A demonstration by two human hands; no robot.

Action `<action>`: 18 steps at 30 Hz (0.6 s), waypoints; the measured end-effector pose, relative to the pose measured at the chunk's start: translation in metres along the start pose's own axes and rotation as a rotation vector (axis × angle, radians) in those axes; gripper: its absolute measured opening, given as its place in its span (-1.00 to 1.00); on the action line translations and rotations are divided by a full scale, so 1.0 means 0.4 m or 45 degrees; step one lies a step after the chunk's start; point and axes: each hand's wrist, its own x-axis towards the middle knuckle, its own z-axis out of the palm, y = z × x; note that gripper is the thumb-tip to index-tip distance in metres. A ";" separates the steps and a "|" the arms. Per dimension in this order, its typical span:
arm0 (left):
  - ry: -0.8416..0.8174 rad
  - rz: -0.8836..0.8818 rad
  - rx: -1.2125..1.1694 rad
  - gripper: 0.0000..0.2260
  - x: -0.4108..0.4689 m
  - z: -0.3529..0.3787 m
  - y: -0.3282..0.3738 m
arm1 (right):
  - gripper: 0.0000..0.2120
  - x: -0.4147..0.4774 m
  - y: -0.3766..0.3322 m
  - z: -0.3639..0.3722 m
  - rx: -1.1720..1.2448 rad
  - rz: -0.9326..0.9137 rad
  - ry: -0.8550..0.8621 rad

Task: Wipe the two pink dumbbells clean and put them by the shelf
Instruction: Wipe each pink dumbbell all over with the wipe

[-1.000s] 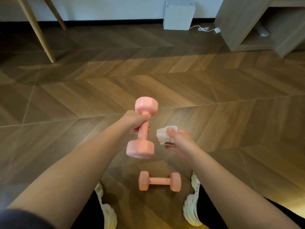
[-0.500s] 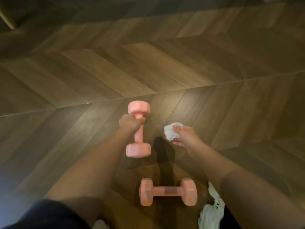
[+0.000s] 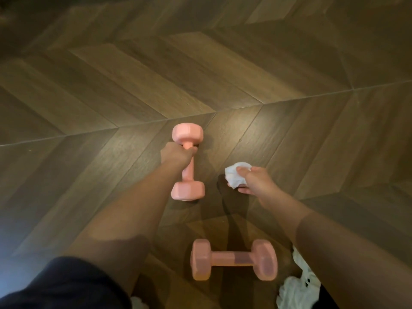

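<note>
Viewpoint: the single head camera sat at the person's head, above both forearms.
Facing: forward and steeply down at the wooden floor (image 3: 289,63).
Nearness: close (wide-angle); the left hand (image 3: 177,156) on a pink dumbbell (image 3: 189,175) and the right hand (image 3: 256,181) with a white wad (image 3: 235,177) sat mid-frame.
Top edge: dim, seemingly blurred.

The left grip (image 3: 176,156) curls round the handle of one pink dumbbell (image 3: 188,190); the right grip (image 3: 254,181) pinches a crumpled white tissue (image 3: 235,178). The second pink dumbbell (image 3: 231,259) lies on the wooden floor (image 3: 289,63), nearer the person.
</note>
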 end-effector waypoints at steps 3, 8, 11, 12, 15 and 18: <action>0.016 0.019 0.027 -0.66 0.003 0.008 -0.002 | -0.63 0.009 0.008 0.002 -0.013 -0.007 -0.008; 0.025 0.039 0.060 -0.69 -0.001 0.026 0.000 | -0.62 0.016 0.021 0.004 -0.029 -0.009 -0.005; 0.034 0.026 0.084 -0.70 -0.008 0.031 0.004 | -0.61 0.017 0.027 0.003 -0.060 -0.002 0.016; 0.038 0.019 0.087 -0.69 -0.009 0.031 0.006 | -0.61 0.016 0.028 0.002 -0.069 -0.001 0.016; 0.007 -0.049 0.064 -0.59 -0.015 0.024 0.019 | -0.60 0.004 0.024 -0.001 -0.123 -0.010 0.010; 0.071 -0.123 0.064 -0.38 -0.050 0.017 0.022 | -0.63 -0.012 0.017 -0.024 -0.232 -0.039 -0.040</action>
